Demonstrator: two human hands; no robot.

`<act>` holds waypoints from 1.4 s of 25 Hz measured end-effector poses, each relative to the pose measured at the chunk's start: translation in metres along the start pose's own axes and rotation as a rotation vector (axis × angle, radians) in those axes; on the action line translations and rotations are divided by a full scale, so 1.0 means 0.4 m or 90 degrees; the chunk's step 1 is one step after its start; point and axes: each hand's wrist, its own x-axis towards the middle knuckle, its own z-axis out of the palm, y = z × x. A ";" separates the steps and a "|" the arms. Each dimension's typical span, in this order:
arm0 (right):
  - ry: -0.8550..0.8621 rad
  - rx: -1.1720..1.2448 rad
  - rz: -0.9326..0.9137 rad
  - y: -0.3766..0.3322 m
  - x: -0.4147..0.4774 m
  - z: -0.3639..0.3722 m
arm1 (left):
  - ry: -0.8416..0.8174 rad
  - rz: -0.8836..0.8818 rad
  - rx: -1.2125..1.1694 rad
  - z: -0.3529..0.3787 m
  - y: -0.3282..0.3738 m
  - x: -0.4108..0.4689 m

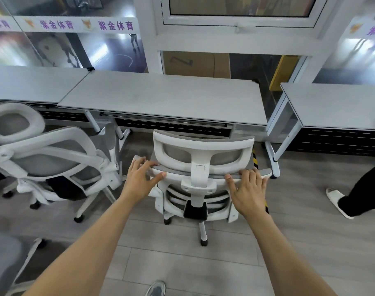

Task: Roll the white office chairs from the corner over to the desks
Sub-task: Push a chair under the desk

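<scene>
Left hand (139, 178), right hand (248, 193): we grip white-framed grey-mesh office chair (200, 167) by its top rim | chair straight ahead, centred between hands | grey rectangular surface (165, 99) just beyond it

Left hand (139, 178), right hand (248, 189) grip white chair (200, 150) backrest top; chair faces desk (161, 97).

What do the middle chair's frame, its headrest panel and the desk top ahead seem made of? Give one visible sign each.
Chair frame: likely moulded plastic, matte white; smooth rounded shapes, recessed screw holes.
Headrest panel: grey mesh fabric, probably; slightly see-through.
Desk top: pale grey matte laminate, perhaps over board; thin dark edge band.
</scene>
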 end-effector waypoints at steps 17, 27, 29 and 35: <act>0.291 0.147 -0.082 -0.376 -0.036 0.081 | -0.032 -0.019 0.092 -0.262 -0.221 -0.052; 0.111 -0.368 -0.067 -0.590 -0.032 0.245 | -0.077 0.131 0.033 -0.436 -0.458 -0.005; 0.041 -0.421 -0.014 -0.625 -0.043 0.229 | -0.120 0.202 0.028 -0.393 -0.432 -0.007; 0.064 -0.427 -0.015 -0.666 -0.215 0.232 | -0.167 0.355 0.060 -0.277 -0.331 -0.071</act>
